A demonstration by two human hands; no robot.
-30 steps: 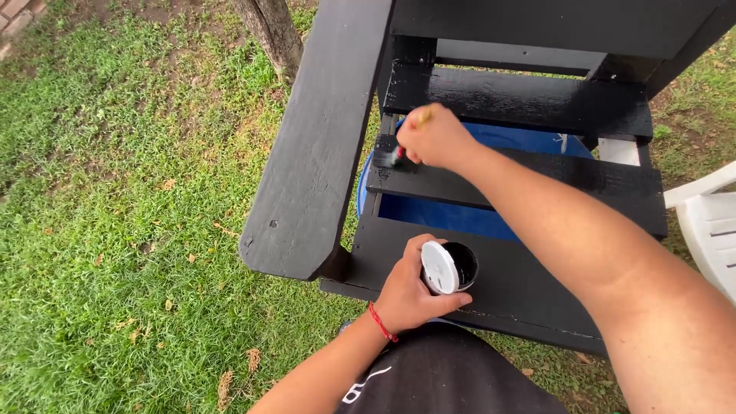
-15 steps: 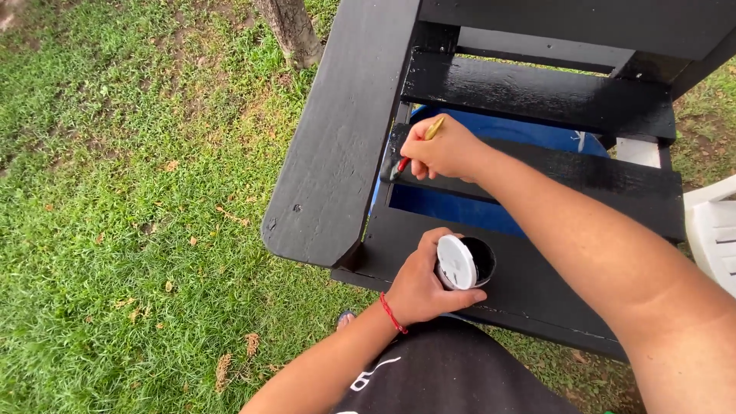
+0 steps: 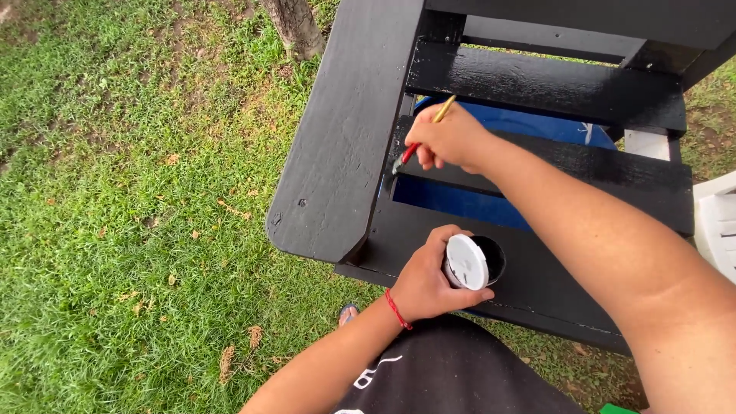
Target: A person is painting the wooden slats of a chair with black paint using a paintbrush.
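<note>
A black-painted wooden slat chair (image 3: 345, 146) stands on grass in front of me. My right hand (image 3: 448, 138) grips a thin paintbrush (image 3: 414, 147) with a yellow and red handle; its bristles touch the left end of a seat slat beside the wide armrest. My left hand (image 3: 425, 280) holds a small jar of black paint (image 3: 483, 261) with its white lid tilted up, resting on the front seat slat. A red string bracelet circles my left wrist.
A blue object (image 3: 491, 199) shows through the gaps under the seat slats. A white plastic chair (image 3: 717, 222) stands at the right edge. A tree trunk (image 3: 295, 27) rises behind the armrest. Grass (image 3: 130, 215) with dry leaves covers the left.
My right hand with the brush has shifted slightly down and left along the slat end. The view has drifted, so the chair sits lower and nearer. The left hand still holds the jar.
</note>
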